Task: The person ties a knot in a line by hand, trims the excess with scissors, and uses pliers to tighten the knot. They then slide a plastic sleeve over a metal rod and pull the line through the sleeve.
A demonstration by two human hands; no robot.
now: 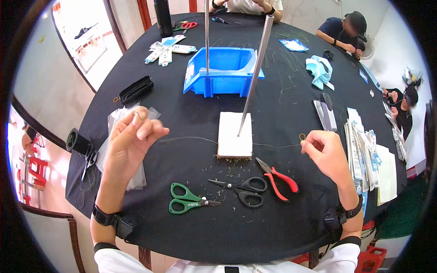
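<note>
Noted thin line [189,137] running 9-to-3 o'clock, showing either side of white block [235,143], with left hand [134,129] at 9, right hand [325,152] nearer at 3. Recorded both pinched closed, apparently on line; right beside small ring [302,136].

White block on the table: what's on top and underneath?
A metal rod stands on the white block. Thin line shows at either side. Whatever lies underneath is covered.

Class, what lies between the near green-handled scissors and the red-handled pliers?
Black scissors lie there, with small clippings scattered around them; the head view shows this.
</note>
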